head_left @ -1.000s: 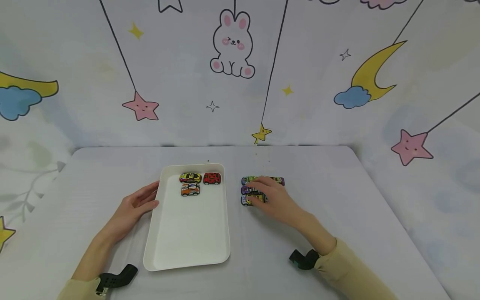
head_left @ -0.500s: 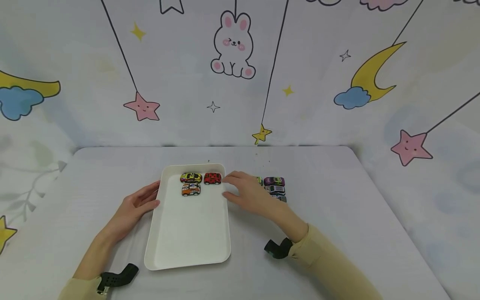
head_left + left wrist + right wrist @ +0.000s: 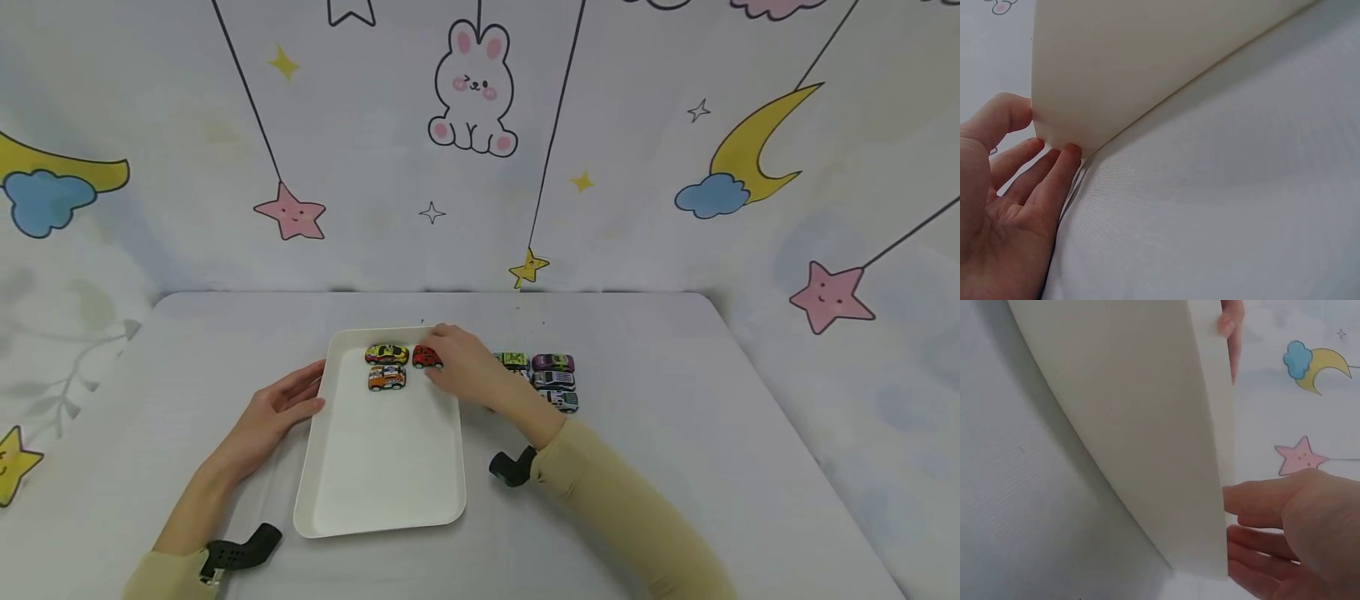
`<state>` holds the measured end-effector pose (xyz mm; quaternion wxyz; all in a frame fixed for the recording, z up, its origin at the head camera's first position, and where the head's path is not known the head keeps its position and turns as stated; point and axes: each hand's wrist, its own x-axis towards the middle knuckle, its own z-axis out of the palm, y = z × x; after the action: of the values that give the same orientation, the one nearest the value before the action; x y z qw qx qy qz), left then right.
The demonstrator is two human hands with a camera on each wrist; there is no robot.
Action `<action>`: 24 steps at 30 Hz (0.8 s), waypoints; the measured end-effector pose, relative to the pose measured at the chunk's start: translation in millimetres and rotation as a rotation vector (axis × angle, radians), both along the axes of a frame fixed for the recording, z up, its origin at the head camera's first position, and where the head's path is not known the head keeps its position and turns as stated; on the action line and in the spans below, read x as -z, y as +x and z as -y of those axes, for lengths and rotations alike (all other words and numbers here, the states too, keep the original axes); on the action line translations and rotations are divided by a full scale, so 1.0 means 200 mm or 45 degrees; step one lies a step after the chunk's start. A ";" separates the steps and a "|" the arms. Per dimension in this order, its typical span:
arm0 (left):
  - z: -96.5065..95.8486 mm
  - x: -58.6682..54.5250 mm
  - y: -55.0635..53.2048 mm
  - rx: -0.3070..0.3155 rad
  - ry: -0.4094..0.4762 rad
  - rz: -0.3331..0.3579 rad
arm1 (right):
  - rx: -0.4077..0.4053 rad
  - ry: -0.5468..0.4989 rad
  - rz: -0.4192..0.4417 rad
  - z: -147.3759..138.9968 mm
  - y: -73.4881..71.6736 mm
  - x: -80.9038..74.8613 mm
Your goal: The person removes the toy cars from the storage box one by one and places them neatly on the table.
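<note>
A white tray lies on the table. At its far end sit a yellow toy car, a red toy car and, in front of the yellow one, an orange toy car. My left hand rests its fingertips against the tray's left side, also visible in the left wrist view. My right hand reaches over the tray's right rim. Its fingers lie behind the red car and its thumb in front; the car's right end is covered. Whether they touch the car cannot be seen, as the tray wall blocks the right wrist view.
Several toy cars stand in rows right of the tray, among them a green car, a purple car and a white one; my right hand partly hides the group. Behind the table hangs a printed backdrop.
My right hand has moved left from the rows of cars, across the tray's right rim, to the red car. My left hand has stayed at the tray; the tray's cars keep their places.
</note>
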<state>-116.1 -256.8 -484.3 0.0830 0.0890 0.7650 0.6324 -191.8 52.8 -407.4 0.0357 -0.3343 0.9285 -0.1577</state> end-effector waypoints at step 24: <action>-0.01 -0.01 0.00 0.000 -0.009 -0.025 | -0.047 0.161 -0.124 0.04 -0.06 0.11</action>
<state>-115.5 -255.7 -482.8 0.0758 0.0950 0.7681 0.6287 -204.5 45.5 -429.7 0.0144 -0.3557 0.9309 -0.0816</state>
